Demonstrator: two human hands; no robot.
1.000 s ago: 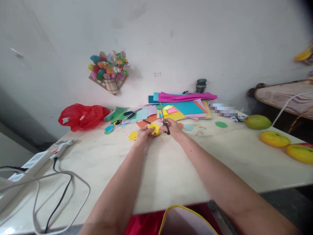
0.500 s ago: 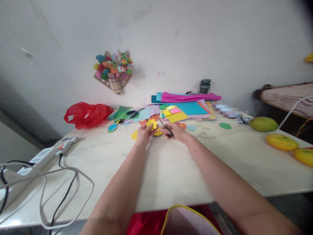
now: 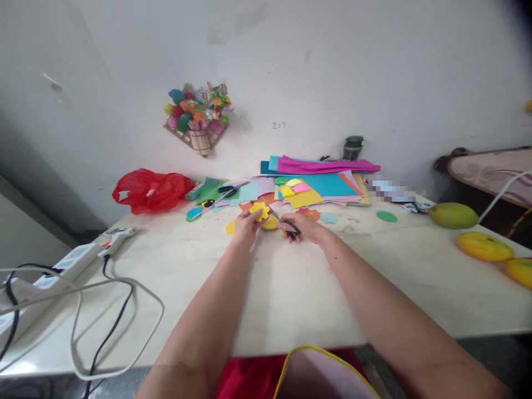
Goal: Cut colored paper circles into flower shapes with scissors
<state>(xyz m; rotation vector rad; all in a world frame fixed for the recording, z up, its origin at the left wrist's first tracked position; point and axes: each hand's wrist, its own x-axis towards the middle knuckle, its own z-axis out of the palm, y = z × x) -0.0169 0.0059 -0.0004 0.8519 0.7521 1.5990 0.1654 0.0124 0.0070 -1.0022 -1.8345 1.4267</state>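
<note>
Pinched in my left hand point(image 3: 245, 228) is a yellow flower cutout point(image 3: 260, 211), its scalloped edge facing up. My right hand point(image 3: 305, 227) grips dark-handled scissors point(image 3: 292, 228), whose blades point up and left toward the right edge of the flower. Whether the blades touch it I cannot tell. Below the flower, between my hands, lies a round yellow piece point(image 3: 271, 223). Another yellow scrap point(image 3: 230, 227) lies just left of my left hand. Red-orange point(image 3: 310, 214) and light blue flower cutouts point(image 3: 328, 218) lie beyond my right hand.
Stacked coloured sheets point(image 3: 338, 185) line the wall side. A second pair of scissors point(image 3: 228, 190) lies near a red plastic bag point(image 3: 152, 189). At left are a power strip point(image 3: 70, 265) and loose cables; at right, several mangoes point(image 3: 484, 246). A flower bouquet point(image 3: 200, 119) hangs on the wall.
The scissors' blades look closer together and nearer the flower than before. My left hand keeps its hold on the flower. The whole view has shifted slightly.
</note>
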